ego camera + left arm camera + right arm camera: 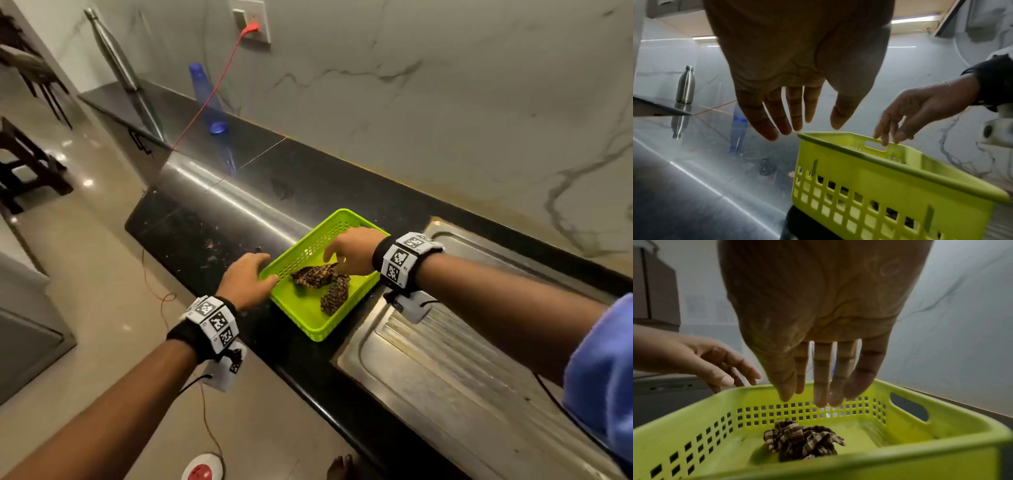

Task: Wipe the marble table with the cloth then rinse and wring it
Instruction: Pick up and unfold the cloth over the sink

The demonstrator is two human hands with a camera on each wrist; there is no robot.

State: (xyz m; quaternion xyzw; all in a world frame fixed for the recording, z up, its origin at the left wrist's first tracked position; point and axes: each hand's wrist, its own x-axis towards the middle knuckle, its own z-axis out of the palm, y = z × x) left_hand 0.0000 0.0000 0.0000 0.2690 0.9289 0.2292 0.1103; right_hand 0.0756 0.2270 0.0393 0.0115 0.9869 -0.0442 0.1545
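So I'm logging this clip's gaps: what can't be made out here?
- Sink: head view, cut off by the lower right edge; no tap visible.
- Cloth: head view, partly under the right hand; left wrist view, behind the basket wall.
- Left hand touching the basket rim or not: unclear.
- Crumbs on the counter: too small to identify.

Both wrists have black straps [379, 255] with white tag-marked cubes [215, 320], small white cameras underneath, blue sleeve [603, 373] by the sink [462, 394].

On the black counter [212, 222] a green basket [301, 318] holds a crumpled brown cloth [322, 281], the open right hand [352, 250] above it and the left hand [246, 277] at its rim.
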